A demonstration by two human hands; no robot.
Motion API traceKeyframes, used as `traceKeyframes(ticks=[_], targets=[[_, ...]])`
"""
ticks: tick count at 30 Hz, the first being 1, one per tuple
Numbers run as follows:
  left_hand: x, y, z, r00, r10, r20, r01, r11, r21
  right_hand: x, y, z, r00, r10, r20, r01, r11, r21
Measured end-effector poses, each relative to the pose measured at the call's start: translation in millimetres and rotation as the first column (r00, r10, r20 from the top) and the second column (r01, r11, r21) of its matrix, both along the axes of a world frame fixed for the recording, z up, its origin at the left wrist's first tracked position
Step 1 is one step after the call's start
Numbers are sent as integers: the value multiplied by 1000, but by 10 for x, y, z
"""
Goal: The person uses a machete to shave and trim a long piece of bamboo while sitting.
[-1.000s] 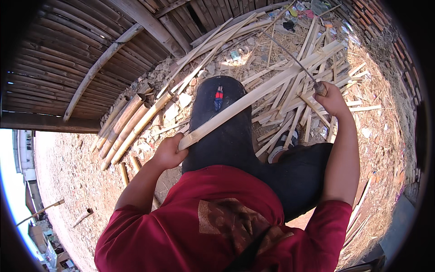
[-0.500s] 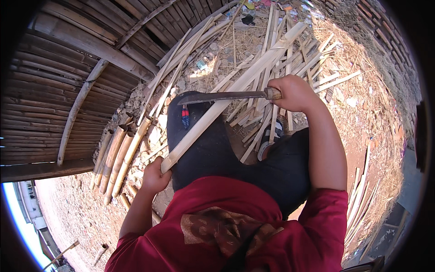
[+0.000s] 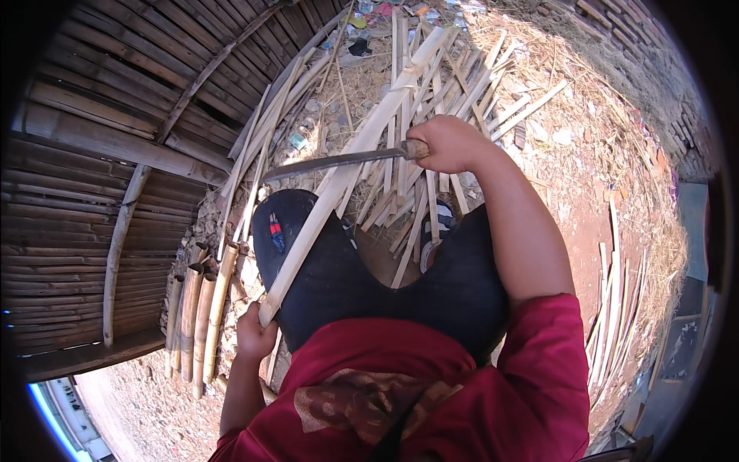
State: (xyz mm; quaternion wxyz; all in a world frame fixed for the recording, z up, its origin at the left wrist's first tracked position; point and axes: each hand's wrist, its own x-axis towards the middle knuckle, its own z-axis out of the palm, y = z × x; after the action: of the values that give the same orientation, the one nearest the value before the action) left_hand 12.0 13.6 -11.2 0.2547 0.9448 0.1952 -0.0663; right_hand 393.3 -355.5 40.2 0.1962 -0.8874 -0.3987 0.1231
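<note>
Head view, looking down. Ground [image 3: 608, 208]: bare reddish-brown dirt, dry, scattered with straw and wood shavings. A wall of dark bamboo slats [image 3: 115, 115] fills the left and upper left, braced by a pale crooked pole [image 3: 119, 239]. Short bamboo tubes [image 3: 196, 316] stand against its foot. A heap of pale split bamboo strips [image 3: 454, 85] lies ahead of the knees; a few more strips [image 3: 612, 308] lie on the dirt at right. Brick edge at the upper right, details unclear.

Left hand [image 3: 254, 335]: fingers closed around the near end of a long pale bamboo slat [image 3: 346, 169], which slants up and right across the left thigh to the heap. Right hand [image 3: 450, 142]: fist wrapped tight on the wooden handle of a long dark blade [image 3: 339, 162]; the blade points left and crosses the slat about midway; contact cannot be confirmed.

Small items: a red-and-blue mark [image 3: 275, 231] on the black trousers at the left knee; bits of coloured litter [image 3: 369, 15] and a small pale wrapper [image 3: 296, 141] near the wall, print too small to read.
</note>
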Motion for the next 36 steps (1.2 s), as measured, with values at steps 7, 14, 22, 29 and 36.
traceKeyframes(ticks=[7, 14, 22, 29, 36], targets=[[41, 5, 11, 999, 19, 33, -18, 999, -37, 390, -445, -264, 891, -447, 78, 420, 877, 235], [-17, 41, -108, 998, 34, 50, -30, 996, -81, -70, -107, 254, 978, -101, 182, 120, 988, -100], [82, -61, 70, 992, -67, 104, 55, 992, 118, 368, -550, -31, 823, -556, 118, 548, 831, 96], [-10, 9, -127, 979, -76, 187, 48, 988, 148, -7, -211, 293, 933, -268, 240, 304, 945, -123], [22, 74, -149, 981, -109, 163, 66, 966, 250, 373, -656, -68, 737, -654, 173, 661, 750, 20]])
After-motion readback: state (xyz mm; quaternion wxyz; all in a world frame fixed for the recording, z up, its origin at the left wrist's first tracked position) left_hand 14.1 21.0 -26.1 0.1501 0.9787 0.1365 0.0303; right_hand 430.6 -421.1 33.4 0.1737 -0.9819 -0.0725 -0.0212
